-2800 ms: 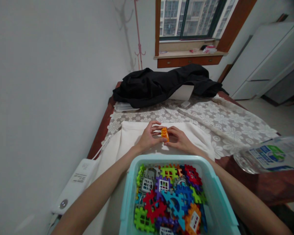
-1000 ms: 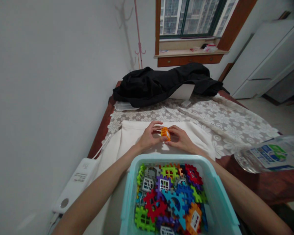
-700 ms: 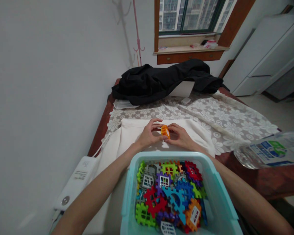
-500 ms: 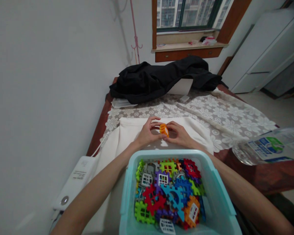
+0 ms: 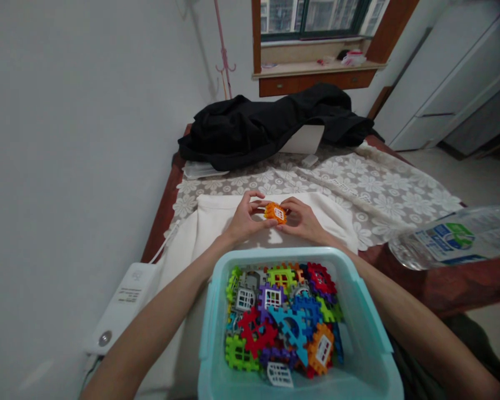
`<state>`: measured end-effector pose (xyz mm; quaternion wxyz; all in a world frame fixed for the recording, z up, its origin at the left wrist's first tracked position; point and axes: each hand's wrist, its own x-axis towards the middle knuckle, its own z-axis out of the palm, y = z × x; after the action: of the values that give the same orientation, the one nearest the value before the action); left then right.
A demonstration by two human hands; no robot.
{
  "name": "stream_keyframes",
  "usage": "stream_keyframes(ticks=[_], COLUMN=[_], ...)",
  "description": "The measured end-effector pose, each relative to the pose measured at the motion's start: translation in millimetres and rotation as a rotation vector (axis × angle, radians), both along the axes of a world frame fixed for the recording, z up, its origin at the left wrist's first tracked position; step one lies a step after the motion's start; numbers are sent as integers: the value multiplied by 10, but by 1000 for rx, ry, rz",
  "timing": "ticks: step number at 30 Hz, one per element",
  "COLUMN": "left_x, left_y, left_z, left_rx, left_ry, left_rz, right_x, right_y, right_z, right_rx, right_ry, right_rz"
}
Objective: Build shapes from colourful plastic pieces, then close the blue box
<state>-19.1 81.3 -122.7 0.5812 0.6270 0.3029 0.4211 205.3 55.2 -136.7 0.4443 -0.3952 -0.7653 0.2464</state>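
Between my two hands is an orange building block (image 5: pixel 275 213) with notched edges and a white window insert on one face. My left hand (image 5: pixel 249 216) grips its left side with thumb and fingers. On the other side, the fingers of my right hand (image 5: pixel 300 219) close on its right edge. Both hands are just above a white cloth (image 5: pixel 210 214), beyond the light-blue plastic bin (image 5: pixel 358 328). Inside the bin lie several notched building tiles (image 5: pixel 254 333) in red, green, blue, purple, grey and orange, some with white window inserts.
A large clear plastic bottle (image 5: pixel 454 239) stands at the right. A white power box (image 5: pixel 123 308) with a cable is at the left by the wall. Across the table's far end lies a black garment (image 5: pixel 250 130), over a flower-patterned tablecloth (image 5: pixel 383 180).
The orange block has turned in my hands, so its windowed face now shows more fully. The whole view has shifted slightly, with things appearing a little higher and further left.
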Motion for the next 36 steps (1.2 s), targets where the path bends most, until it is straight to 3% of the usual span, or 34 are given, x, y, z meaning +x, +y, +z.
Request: stream_keyframes(ticks=[17, 36], left_x=[-57, -66], left_y=[-12, -26], left_z=[31, 82], left_rx=[14, 193], left_ry=[47, 85], left_rz=[-31, -63], right_x=[-2, 12], right_y=[3, 0], right_z=[-12, -4], right_rx=[-4, 32], right_ry=[29, 62], right_rz=[-15, -12])
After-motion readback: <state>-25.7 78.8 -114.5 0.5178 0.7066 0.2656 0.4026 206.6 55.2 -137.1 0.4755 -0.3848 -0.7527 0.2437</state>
